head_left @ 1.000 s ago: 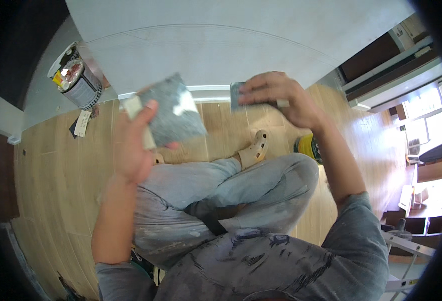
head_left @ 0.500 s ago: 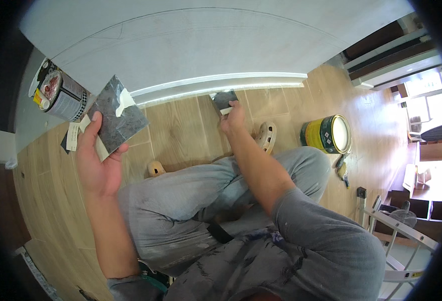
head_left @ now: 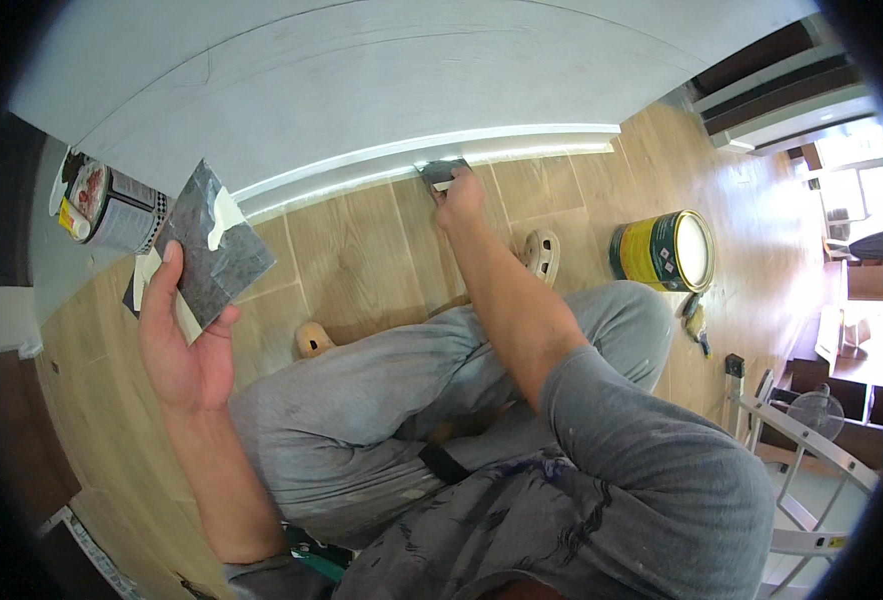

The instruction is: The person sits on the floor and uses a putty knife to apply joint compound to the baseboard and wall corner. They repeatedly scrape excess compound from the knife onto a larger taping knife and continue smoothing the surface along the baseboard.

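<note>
My left hand (head_left: pixel 191 355) is closed around a wide putty spreader (head_left: pixel 201 265), a square grey blade with a cream-coloured edge grip. A dab of whitish putty (head_left: pixel 225 220) sits on the blade, which is tilted up toward me. Farther out, my right hand (head_left: pixel 459 200) grips a smaller putty spreader (head_left: pixel 442 171) with a dark blade. That blade lies against the bottom of the white baseboard (head_left: pixel 361 163), just above the floor; whether its edge presses on it I cannot tell.
A paint can (head_left: pixel 126 205) stands at the left by the wall. To the right lie an open green-and-yellow can (head_left: pixel 661 250) of white filling and a brush (head_left: pixel 697 325). A stepladder (head_left: pixel 801 435) and a fan (head_left: pixel 816 412) are at the lower right. Wood-look tiles (head_left: pixel 351 250) cover the floor.
My right hand has moved slightly away from me, bringing the small spreader up to the baseboard. My left hand keeps its hold on the wide spreader. The whole view has shifted a little.
</note>
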The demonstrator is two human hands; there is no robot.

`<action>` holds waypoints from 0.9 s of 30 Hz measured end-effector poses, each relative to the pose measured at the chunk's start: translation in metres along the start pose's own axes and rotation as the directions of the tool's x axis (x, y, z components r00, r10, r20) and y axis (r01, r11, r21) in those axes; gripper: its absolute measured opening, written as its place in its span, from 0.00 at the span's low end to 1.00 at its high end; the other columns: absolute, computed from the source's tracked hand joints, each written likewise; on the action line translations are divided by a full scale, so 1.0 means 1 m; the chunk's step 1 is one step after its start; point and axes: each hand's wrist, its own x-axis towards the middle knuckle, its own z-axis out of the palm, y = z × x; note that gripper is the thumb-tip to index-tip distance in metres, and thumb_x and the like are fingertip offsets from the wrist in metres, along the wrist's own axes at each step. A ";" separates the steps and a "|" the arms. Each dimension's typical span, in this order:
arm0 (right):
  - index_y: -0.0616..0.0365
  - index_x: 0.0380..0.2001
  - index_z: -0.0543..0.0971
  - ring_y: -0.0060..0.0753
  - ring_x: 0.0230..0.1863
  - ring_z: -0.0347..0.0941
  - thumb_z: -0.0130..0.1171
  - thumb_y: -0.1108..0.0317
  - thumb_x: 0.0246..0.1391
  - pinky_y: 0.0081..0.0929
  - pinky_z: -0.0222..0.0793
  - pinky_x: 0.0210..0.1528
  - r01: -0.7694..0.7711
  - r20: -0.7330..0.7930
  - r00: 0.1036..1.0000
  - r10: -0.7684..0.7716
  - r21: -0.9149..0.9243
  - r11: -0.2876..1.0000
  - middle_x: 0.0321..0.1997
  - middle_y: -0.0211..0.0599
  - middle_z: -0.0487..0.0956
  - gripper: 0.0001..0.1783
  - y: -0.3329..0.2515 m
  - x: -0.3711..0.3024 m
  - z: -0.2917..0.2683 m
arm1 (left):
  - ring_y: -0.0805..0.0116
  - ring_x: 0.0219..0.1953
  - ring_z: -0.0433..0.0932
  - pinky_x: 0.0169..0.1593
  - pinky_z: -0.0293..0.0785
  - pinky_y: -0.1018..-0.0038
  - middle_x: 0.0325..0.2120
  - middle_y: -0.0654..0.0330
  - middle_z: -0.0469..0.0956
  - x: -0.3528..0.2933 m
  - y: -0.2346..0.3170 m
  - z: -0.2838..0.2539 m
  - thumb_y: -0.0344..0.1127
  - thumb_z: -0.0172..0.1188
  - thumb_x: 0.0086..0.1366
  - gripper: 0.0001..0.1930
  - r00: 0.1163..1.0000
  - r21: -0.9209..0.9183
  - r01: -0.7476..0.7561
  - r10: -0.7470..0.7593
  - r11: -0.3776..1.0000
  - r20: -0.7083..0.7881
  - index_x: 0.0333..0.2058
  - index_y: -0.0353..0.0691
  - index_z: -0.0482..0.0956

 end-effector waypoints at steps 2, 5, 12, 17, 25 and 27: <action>0.58 0.44 0.74 0.35 0.36 0.75 0.51 0.71 0.62 0.34 0.75 0.34 -0.021 -0.032 0.999 0.020 -0.040 0.999 0.38 0.38 0.76 0.08 -0.005 0.003 0.006 | 0.78 0.41 0.82 0.28 0.79 0.80 0.44 0.67 0.82 0.002 0.000 -0.001 0.39 0.59 0.73 0.14 0.999 0.011 0.006 -0.006 1.000 -0.034 0.53 0.42 0.79; 0.56 0.45 0.74 0.34 0.38 0.73 0.53 0.71 0.62 0.34 0.75 0.35 -0.115 0.002 0.993 0.115 -0.042 0.993 0.41 0.38 0.76 0.09 -0.012 0.004 0.018 | 0.78 0.41 0.81 0.28 0.77 0.81 0.44 0.67 0.82 0.009 -0.002 -0.001 0.39 0.60 0.73 0.13 0.995 0.008 0.014 -0.013 1.000 -0.094 0.52 0.42 0.79; 0.68 0.65 0.67 0.48 0.50 0.75 0.56 0.73 0.56 0.39 0.71 0.56 0.373 -0.064 0.919 -0.389 -0.181 0.910 0.53 0.46 0.77 0.32 0.006 -0.033 0.065 | 0.77 0.40 0.81 0.28 0.75 0.83 0.44 0.64 0.82 0.015 -0.012 0.007 0.37 0.60 0.72 0.14 0.989 0.064 0.013 -0.004 0.998 -0.145 0.52 0.38 0.77; 0.67 0.58 0.72 0.46 0.53 0.75 0.54 0.74 0.54 0.40 0.69 0.57 0.319 -0.262 0.895 -0.361 -0.188 0.929 0.52 0.43 0.78 0.26 0.041 -0.067 0.059 | 0.72 0.40 0.83 0.28 0.81 0.83 0.45 0.58 0.82 0.018 -0.020 0.012 0.35 0.60 0.72 0.14 0.998 0.095 0.041 -0.035 0.995 -0.060 0.53 0.36 0.76; 0.62 0.44 0.76 0.35 0.39 0.75 0.54 0.74 0.53 0.36 0.71 0.46 0.210 -0.290 0.941 -0.172 0.105 0.972 0.41 0.37 0.79 0.14 0.050 -0.029 0.016 | 0.75 0.36 0.82 0.28 0.79 0.83 0.42 0.61 0.82 0.024 -0.030 0.013 0.36 0.60 0.72 0.14 0.996 0.172 0.040 -0.027 0.984 -0.079 0.52 0.37 0.76; 0.62 0.43 0.76 0.34 0.37 0.76 0.54 0.75 0.53 0.35 0.72 0.41 0.217 -0.284 0.941 -0.184 0.092 0.972 0.39 0.37 0.78 0.13 0.053 -0.022 0.017 | 0.75 0.36 0.82 0.28 0.79 0.82 0.42 0.61 0.82 0.025 -0.031 0.013 0.36 0.60 0.72 0.14 0.998 0.158 0.051 -0.043 0.986 -0.052 0.52 0.36 0.76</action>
